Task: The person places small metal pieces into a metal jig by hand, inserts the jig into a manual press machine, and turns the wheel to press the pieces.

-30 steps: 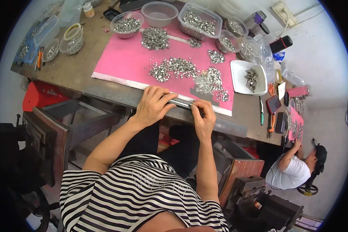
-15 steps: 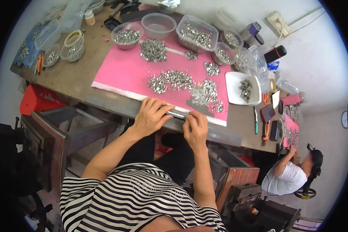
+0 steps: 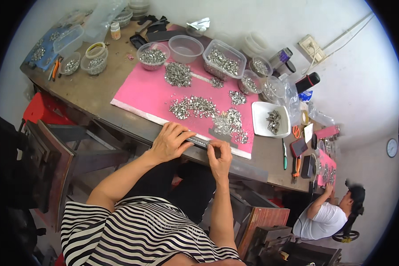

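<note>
My left hand (image 3: 169, 142) is closed on one end of a narrow silver strip (image 3: 197, 142) of small pieces, at the front edge of the table. The thumb and fingers of my right hand (image 3: 220, 156) pinch its other end. Only a short length shows between the hands; too small to tell exactly what it is. Just beyond lies a pink mat (image 3: 142, 95) with a pale front border. On it are heaps of small silver metal pieces (image 3: 193, 107), a larger pile (image 3: 178, 74) behind, and a spread of shiny bits (image 3: 232, 122) nearer my right hand.
Clear tubs of metal pieces (image 3: 153, 55), an empty round tub (image 3: 186, 48) and a rectangular tub (image 3: 224, 61) line the back. A white tray (image 3: 258, 116) stands right, near a green-handled tool (image 3: 285, 155) and orange-handled pliers (image 3: 296, 168). Another person (image 3: 326, 217) works at far right.
The whole view has shifted slightly, so the table sits a little lower. Both hands stay at the table edge with the silver strip between them; their grip looks much the same.
</note>
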Tool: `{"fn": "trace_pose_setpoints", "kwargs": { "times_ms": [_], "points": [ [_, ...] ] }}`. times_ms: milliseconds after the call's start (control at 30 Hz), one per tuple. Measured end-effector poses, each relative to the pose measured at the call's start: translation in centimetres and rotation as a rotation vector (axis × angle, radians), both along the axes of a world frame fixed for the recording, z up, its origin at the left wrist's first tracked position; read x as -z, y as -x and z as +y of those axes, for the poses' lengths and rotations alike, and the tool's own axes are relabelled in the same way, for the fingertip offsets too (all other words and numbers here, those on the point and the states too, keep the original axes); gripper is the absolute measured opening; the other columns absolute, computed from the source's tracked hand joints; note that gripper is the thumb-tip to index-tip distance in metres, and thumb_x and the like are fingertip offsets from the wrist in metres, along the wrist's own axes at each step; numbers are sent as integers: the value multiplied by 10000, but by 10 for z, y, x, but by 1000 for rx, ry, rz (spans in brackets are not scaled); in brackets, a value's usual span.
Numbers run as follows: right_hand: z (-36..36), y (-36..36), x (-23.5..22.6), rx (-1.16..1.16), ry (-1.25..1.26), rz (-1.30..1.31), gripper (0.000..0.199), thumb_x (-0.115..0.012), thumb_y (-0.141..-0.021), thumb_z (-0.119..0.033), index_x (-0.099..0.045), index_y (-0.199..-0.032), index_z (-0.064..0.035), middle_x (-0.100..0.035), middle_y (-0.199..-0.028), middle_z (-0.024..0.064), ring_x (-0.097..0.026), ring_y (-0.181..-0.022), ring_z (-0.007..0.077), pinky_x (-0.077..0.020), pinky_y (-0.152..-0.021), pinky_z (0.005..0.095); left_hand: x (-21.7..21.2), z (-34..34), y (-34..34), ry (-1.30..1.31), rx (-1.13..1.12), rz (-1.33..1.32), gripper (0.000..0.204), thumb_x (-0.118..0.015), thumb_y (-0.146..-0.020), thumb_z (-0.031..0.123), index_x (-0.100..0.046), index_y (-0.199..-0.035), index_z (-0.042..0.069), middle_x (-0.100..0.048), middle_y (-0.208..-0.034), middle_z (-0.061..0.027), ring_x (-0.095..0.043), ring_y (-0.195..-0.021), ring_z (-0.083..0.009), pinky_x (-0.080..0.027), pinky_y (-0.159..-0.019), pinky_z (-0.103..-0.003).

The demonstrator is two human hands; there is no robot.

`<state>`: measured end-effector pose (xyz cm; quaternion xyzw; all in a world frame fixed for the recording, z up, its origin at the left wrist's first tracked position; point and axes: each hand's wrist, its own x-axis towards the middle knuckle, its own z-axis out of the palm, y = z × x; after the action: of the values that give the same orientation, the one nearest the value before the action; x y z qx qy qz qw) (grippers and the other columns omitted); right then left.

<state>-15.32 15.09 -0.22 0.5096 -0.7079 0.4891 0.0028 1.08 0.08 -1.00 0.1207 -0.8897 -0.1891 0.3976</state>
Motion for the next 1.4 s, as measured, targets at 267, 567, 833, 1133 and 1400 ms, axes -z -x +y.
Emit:
{"fn": "trace_pose_setpoints", "kwargs": {
  "times_ms": [267,567,833,1133,1400],
  "points": [
    [36,-35,-125,-271,347,-215,202,-665,-842,61,-669,-1042,31,-674,-1086,155,-649,-966,258,-513,-890,359,-3,5,1,23,-36,85,445,-804,-814,275,-662,-1179,62,-608,-1109,-113,-565,-1058,-313,-447,-957,-433],
    [64,-154,-269,-1032,396,-252,244,-797,-729,-24,-568,-647,-33,-546,-639,97,-541,-579,269,-428,-537,350,12,2,8,65,-59,168,334,-715,-897,233,-642,-1171,58,-590,-1110,-126,-536,-1078,-337,-419,-971,-461],
    [105,-174,-296,-1137,217,-385,272,-748,-790,54,-505,-690,-19,-458,-613,60,-487,-514,207,-321,-467,318,17,-3,8,101,-104,149,321,-693,-919,260,-627,-1166,66,-599,-1078,-112,-531,-1067,-316,-403,-984,-458],
    [134,-186,-312,-1123,222,-167,346,-716,-848,35,-464,-616,-9,-424,-571,76,-407,-466,217,-266,-436,333,19,-3,7,144,-96,133,334,-646,-954,340,-628,-1146,68,-610,-1072,-114,-534,-1063,-313,-393,-998,-460],
    [144,-212,-284,-916,294,-288,309,-583,-829,-9,-398,-585,-56,-474,-573,73,-425,-430,207,-305,-398,314,21,-7,5,159,-104,152,318,-636,-962,340,-638,-1112,60,-623,-1061,-116,-546,-1061,-318,-384,-1003,-469]
  ]
}}
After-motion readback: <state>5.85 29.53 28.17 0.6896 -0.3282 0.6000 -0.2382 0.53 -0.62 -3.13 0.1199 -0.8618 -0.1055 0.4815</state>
